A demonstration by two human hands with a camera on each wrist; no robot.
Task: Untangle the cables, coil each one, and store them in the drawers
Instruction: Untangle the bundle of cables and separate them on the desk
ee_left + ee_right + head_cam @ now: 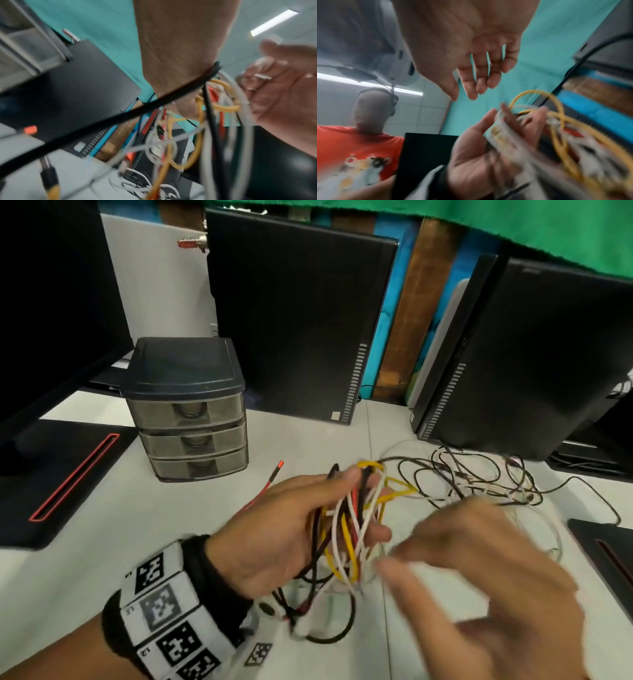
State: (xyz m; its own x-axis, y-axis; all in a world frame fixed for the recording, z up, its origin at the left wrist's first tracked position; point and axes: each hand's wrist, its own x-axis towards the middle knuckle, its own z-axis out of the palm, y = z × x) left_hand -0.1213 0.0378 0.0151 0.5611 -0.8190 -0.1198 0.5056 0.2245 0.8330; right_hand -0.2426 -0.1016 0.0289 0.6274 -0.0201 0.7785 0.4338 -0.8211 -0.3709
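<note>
Untangling is the step in hand; my left hand (pixel 291 529) grips the cable bundle (pixel 349 525); my right hand (pixel 479 570) (blurred, fingers loose, empty) must next pick one strand free.

White desk (pixel 102 542), teal wall (pixel 387 337), green cloth (pixel 479 231), ceiling strip light (pixel 272 23)

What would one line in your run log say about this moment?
left hand: grips cable bundle | right hand: open, beside bundle, blurred | drawers: shut | loose cables: on desk
</note>
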